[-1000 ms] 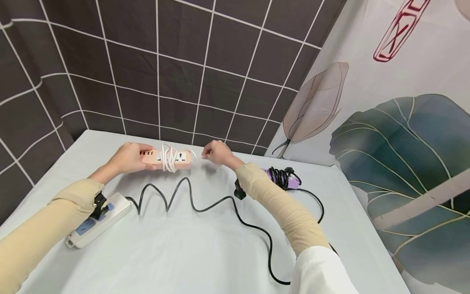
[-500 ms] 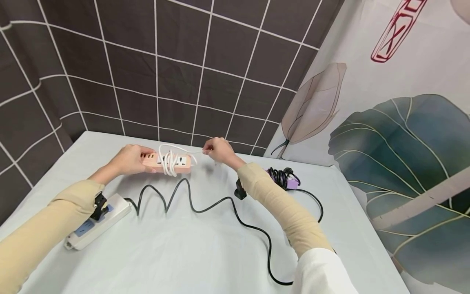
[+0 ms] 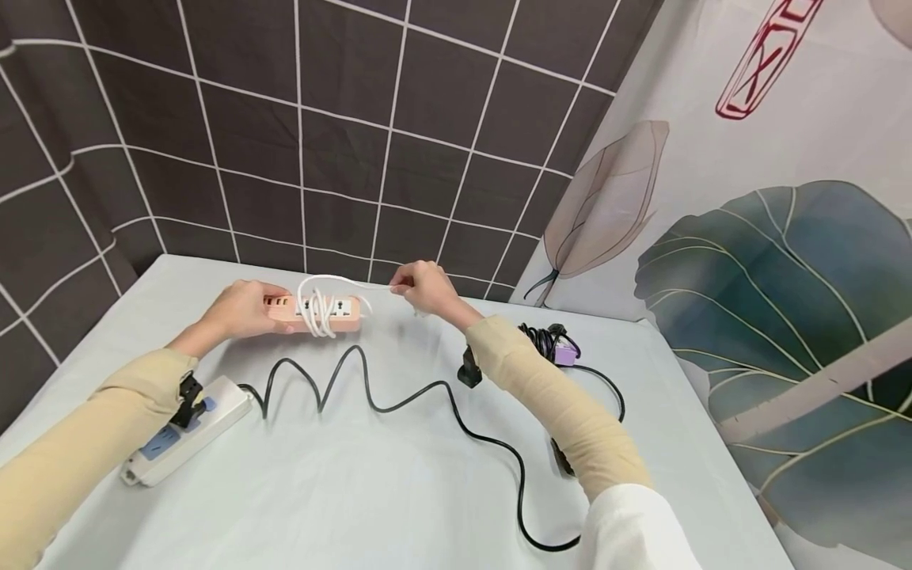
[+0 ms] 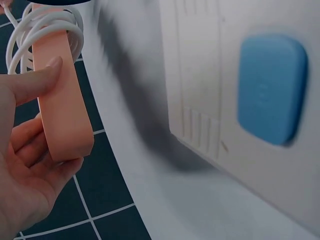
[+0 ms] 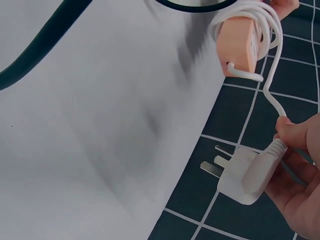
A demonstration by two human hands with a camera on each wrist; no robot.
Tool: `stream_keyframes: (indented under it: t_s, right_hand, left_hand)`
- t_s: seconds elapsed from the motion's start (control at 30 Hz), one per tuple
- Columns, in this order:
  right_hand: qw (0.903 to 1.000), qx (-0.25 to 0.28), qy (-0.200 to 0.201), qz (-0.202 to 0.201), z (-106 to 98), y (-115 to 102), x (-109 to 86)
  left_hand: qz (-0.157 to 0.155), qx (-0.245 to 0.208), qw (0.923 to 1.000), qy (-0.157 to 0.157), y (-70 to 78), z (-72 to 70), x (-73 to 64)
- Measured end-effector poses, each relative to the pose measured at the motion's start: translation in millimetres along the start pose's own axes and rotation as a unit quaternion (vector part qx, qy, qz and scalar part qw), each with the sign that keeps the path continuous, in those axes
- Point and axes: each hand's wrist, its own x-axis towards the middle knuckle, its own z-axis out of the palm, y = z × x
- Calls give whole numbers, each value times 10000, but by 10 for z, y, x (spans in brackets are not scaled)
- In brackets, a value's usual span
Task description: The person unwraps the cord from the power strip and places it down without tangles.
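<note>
"Our left grip (image 3: 245, 309) is clasped round one end of a peach-coloured, oblong power strip (image 4: 66, 112), thumb on one side and fingers on the other. Where do we have it?"

"Near the far edge of the pale, smooth tabletop (image 3: 342, 491), just before a dark wall cloth with a white grid (image 3: 342, 150). Several loops of white, rounded cord (image 3: 318, 314) are wound about its middle."

"And our right grip (image 3: 427, 286)?"

"We see it pinching that cord beside the neck of a white plastic plug with three metal prongs (image 5: 250, 175). Between our hands, a loose length arches over the sockets."

"What else do we have around us?"

"Beneath our left forearm lies a white, oblong power strip with blue parts (image 3: 207, 431). From its end a thin, wavy black cable (image 3: 446, 384) runs across to the right. Past our right sleeve we see a purple power strip wrapped in black cord (image 3: 565, 355)."
</note>
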Motion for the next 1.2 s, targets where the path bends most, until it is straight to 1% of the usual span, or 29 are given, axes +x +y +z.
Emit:
stream_keyframes:
  t_s: [0.23,0.43,0.6,0.83,1.07,1.2]
  right_hand:
    - [9999,78,-21,-134,-58,-1,-66]
    - [9990,52,-132,-432,-76,-6,-170]
    - [9974,-69,-160,-695,-71,-29,-251]
    - [9958,-105,-343,-845,-76,-65,-353]
    - [9943,-95,-405,-982,-84,-55,-421]
    - [9926,-201,-449,-1106,-83,-48,-449]
  left_hand:
    - [-144,-10,9998,109,-41,-22,-6]
    - [-271,-2,9994,200,-81,-7,-15]
    - [-398,21,9989,254,-71,3,-24]
    - [-610,-23,9975,357,-64,5,-27]
    - [-677,-13,9969,406,-81,9,-15]
    - [-737,-28,9963,446,-89,3,-18]
